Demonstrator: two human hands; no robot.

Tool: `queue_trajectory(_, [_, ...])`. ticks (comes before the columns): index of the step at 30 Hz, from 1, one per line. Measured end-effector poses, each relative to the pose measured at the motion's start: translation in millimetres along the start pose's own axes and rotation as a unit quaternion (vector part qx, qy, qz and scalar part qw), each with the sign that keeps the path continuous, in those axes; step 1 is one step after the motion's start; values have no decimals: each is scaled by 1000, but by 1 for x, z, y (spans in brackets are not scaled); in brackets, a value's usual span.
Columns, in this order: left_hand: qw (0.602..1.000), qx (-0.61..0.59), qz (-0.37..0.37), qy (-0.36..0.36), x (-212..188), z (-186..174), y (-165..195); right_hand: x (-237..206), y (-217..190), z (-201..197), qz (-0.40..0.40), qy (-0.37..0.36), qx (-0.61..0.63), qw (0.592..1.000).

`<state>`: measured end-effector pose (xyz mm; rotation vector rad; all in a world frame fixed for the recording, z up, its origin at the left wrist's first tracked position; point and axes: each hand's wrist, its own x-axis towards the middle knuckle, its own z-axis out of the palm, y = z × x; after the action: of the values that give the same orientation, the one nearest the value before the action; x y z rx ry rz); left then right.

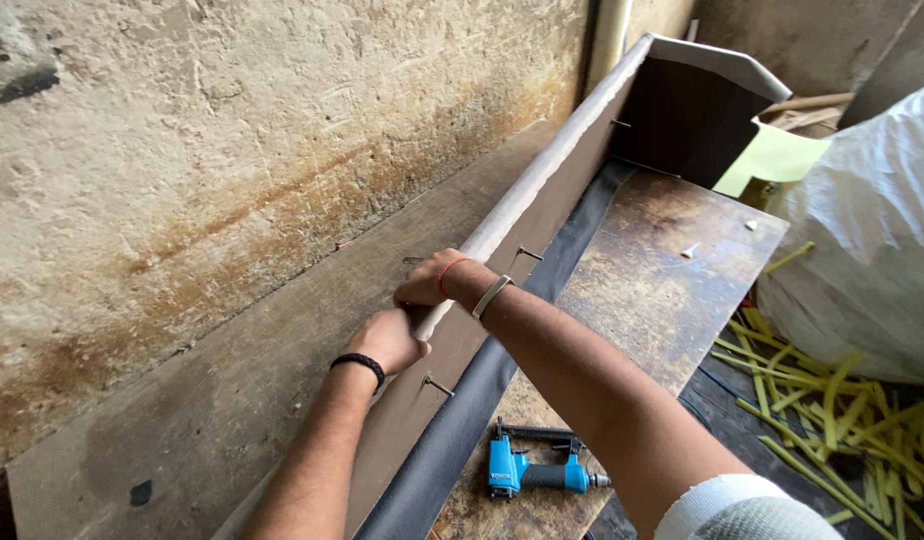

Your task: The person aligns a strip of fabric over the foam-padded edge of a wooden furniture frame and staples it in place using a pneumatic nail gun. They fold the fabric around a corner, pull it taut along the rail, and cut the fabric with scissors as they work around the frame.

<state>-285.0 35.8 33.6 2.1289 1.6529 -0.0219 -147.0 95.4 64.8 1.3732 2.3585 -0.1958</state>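
The person's left hand (387, 340) and right hand (427, 285) meet at the top edge of a long brown panel (542, 200) that stands on edge along the worktop (662, 290), near the wall (232, 150). The left grip is closed over the rim; the right hand's fingers curl behind the edge, so its grip cannot be told. Metal pins (438, 384) stick out of the panel's face close to both wrists and could scratch a forearm. The tall, thin panel could tip if pressed unevenly. The blue staple gun (532, 470) lies near the worktop's edge, where an elbow might knock it off.
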Motion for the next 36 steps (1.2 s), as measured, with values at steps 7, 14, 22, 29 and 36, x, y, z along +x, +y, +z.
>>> queue_trajectory(7, [997,-63,-12,45,23,-10,-20,82,20,9,-220,1,25,975])
queue_trajectory(14, [970,86,-162,161,-23,-9,-4,114,13,4,-250,7,58,967])
queue_trajectory(22, [875,193,-135,424,-106,84,-23,79,-4,10,-79,225,151,959])
queue_trajectory(29, [866,-77,-416,265,-198,209,-71,90,5,82,-253,575,124,768])
queue_trajectory(36, [712,-390,-555,183,-360,364,-78,100,-34,123,-301,463,434,712])
